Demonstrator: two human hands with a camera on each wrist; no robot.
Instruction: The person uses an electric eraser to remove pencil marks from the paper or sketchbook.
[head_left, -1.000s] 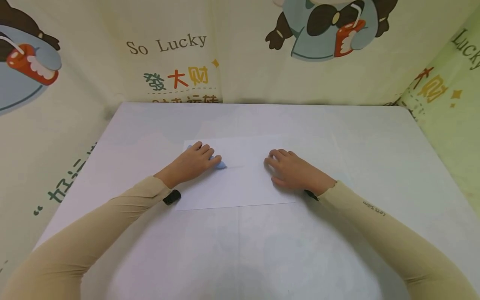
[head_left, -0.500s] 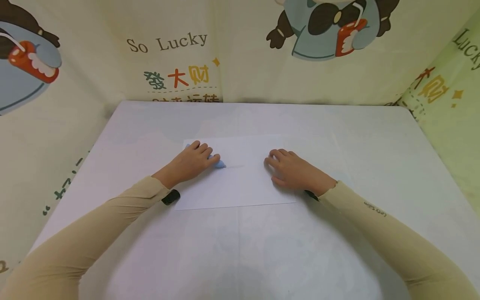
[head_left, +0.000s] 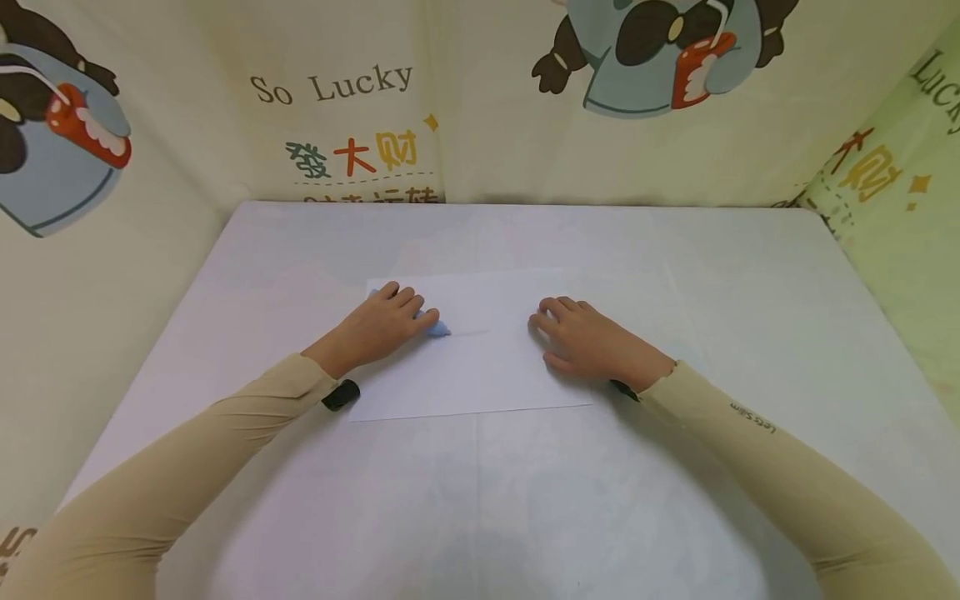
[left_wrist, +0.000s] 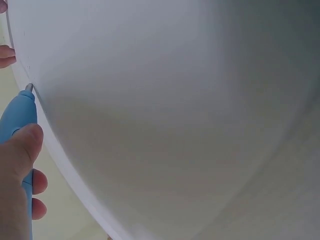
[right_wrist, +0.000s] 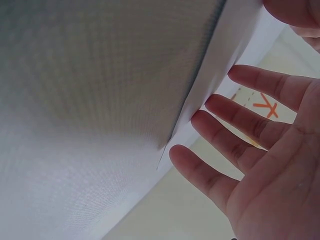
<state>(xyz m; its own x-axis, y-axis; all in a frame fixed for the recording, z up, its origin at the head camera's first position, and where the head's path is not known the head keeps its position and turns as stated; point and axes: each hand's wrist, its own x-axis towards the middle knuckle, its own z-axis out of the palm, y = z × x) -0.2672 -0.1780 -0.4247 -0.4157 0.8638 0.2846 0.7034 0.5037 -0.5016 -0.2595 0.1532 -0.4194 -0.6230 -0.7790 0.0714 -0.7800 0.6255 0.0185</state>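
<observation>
The left hand (head_left: 381, 321) is gripping a light-blue plastic pen (head_left: 438, 328), tip pointing toward three o'clock; the right hand (head_left: 588, 342) is lying flat, fingers spread, on the white paper sheet (head_left: 480, 375).

From the head view we look forward and down across the desk (head_left: 675, 275), with both sleeves reaching in from the bottom corners and the printed curtain closing off the back and sides. The left wrist view sits very close beneath the left hand (left_wrist: 15, 170), facing along the sheet of paper (left_wrist: 165, 110) toward the tip of the blue pen (left_wrist: 19, 112) (the surface fills nearly the whole frame). The right wrist view is just as near, looking past the right hand (right_wrist: 265, 165) at the paper's edge. All three views share that sheet, which the head view shows whole (head_left: 480, 350).
</observation>
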